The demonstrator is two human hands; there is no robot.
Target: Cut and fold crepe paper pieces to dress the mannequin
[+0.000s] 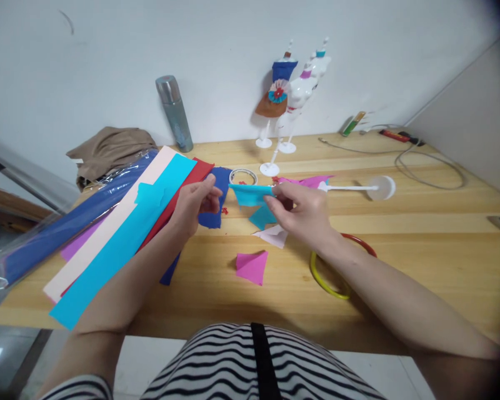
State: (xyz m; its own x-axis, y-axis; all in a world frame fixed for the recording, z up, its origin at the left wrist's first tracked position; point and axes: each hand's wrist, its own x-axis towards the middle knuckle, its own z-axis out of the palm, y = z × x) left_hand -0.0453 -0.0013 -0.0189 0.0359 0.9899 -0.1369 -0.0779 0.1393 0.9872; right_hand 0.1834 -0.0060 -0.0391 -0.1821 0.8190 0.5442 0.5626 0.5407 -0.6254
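My right hand (303, 214) pinches the right end of a small turquoise strip (250, 194), crepe paper or cloth, above the table. To its left is my left hand (196, 204), fingers curled and thumb close to them; anything inside is too small to make out. Turquoise (263, 216), pale pink (275, 236) and magenta (252, 266) scraps lie below the hands. A roll of tape (243, 178) is behind the strip. Long turquoise (120, 244), pale pink (104, 233) and red (194, 172) sheets lie by my left forearm, which partly covers them.
Small dress forms (302, 91) stand against the wall; another stand (381, 188) lies on its side. A flask (175, 114), brown cloth (112, 147) and plastic-wrapped blue roll (79, 216) are left. A cable (400, 161) and a yellow-and-red ring (329, 286) are right.
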